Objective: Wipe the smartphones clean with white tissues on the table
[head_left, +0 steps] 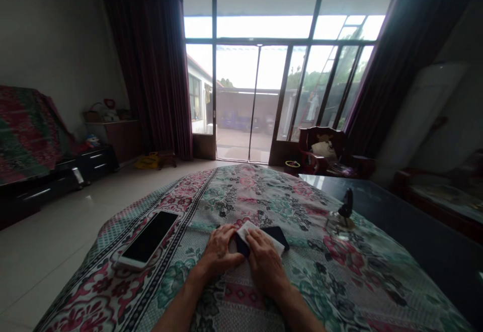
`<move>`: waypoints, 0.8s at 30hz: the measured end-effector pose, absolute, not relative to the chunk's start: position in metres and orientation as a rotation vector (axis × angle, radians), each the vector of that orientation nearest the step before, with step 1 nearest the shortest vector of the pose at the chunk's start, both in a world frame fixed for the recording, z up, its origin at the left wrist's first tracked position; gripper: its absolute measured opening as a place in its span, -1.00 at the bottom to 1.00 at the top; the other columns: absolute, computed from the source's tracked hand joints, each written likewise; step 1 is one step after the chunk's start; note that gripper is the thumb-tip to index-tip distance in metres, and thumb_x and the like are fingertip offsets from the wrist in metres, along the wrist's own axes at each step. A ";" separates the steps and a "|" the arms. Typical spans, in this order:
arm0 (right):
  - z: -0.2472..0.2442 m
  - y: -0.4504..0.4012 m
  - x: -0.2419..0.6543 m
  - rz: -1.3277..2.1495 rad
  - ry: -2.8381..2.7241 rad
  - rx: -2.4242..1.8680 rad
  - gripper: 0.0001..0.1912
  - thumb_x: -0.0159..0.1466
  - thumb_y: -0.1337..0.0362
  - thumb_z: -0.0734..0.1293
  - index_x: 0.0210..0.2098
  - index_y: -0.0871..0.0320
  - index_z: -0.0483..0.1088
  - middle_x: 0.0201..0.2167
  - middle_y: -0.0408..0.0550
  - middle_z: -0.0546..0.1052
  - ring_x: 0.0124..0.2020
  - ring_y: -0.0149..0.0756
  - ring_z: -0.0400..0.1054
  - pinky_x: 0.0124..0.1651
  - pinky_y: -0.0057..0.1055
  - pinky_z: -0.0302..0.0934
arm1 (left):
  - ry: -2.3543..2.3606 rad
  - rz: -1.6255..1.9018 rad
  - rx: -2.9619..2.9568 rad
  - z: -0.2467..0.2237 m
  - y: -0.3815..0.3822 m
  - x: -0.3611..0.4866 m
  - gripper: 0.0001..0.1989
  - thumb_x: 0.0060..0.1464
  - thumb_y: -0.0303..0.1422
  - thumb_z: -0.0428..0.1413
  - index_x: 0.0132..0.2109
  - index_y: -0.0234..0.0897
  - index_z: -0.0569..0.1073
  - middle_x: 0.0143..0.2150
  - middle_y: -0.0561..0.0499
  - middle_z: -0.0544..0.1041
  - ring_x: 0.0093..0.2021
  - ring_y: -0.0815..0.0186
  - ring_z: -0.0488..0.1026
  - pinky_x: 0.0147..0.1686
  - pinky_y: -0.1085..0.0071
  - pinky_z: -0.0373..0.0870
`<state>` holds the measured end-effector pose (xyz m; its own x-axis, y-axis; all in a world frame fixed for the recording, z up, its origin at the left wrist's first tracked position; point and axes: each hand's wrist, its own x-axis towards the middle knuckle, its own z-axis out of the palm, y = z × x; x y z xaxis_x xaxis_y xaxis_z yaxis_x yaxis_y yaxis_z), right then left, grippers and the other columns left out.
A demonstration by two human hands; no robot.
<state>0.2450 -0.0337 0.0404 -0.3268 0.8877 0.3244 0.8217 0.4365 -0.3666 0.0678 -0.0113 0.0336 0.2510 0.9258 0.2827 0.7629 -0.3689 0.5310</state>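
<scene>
Daylight is let into the dim room through a tall glass door (234, 100), framed by dark curtains (147, 70), and a round-edged surface is covered by a floral tablecloth (247, 198). Near the middle of that tablecloth, a dark flat object (278, 236) is laid, partly hidden by a folded white cloth (245, 229) and by both hands. Its left end is held by the left hand (222, 245), with thumb and fingers set narrowly about the edge. The white cloth is held down against its upper face by the right hand (265, 257), the fingers close together; whether any of the cloth is pinched by the thumb cannot be told.

Judged from this contact, wiping appears to be under way rather than finished. The right end of the dark object is left bare beyond the cloth, and which parts have been gone over cannot be made out; its underside is out of sight. A white-edged phone (151, 239) is seen lying to the left, screen up, touched by neither hand. Well to the right, a small glass jar with a black top (344, 214) is likewise left untouched
</scene>
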 end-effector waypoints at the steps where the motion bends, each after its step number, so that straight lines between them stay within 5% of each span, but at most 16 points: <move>1: 0.041 -0.034 0.245 0.195 -2.205 -1.443 -0.44 0.18 0.45 0.12 0.18 0.24 0.31 0.24 0.01 0.28 0.29 -0.19 0.05 0.33 -0.26 -0.13 | 1.566 0.810 2.246 0.034 -0.012 0.068 -0.38 -0.21 -0.25 0.26 0.09 -0.19 0.41 0.21 -0.11 0.37 0.24 0.02 0.23 0.22 0.12 0.10; 12: 0.039 -0.008 0.283 -0.010 -1.922 -1.825 -0.47 0.25 0.43 0.05 0.17 0.33 0.30 0.23 0.11 0.28 0.26 -0.14 0.10 0.29 -0.26 -0.09 | 1.557 0.788 2.256 0.034 -0.011 0.066 -0.37 -0.19 -0.23 0.25 0.10 -0.24 0.40 0.23 -0.15 0.35 0.24 0.04 0.23 0.21 0.14 0.12; 24: 0.039 -0.041 0.245 0.263 -2.209 -1.326 -0.47 0.20 0.42 0.13 0.16 0.17 0.33 0.23 -0.05 0.30 0.28 -0.21 0.07 0.33 -0.27 -0.12 | 1.550 0.792 2.266 0.029 -0.008 0.066 -0.41 -0.19 -0.28 0.22 0.08 -0.25 0.42 0.20 -0.14 0.38 0.24 0.08 0.24 0.23 0.18 0.11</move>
<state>0.2448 -0.0408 0.0387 -0.3662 0.8617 0.3512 0.7553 0.4957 -0.4288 0.0661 -0.0075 0.0293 0.2724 0.9209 0.2787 0.7653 -0.3830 0.5174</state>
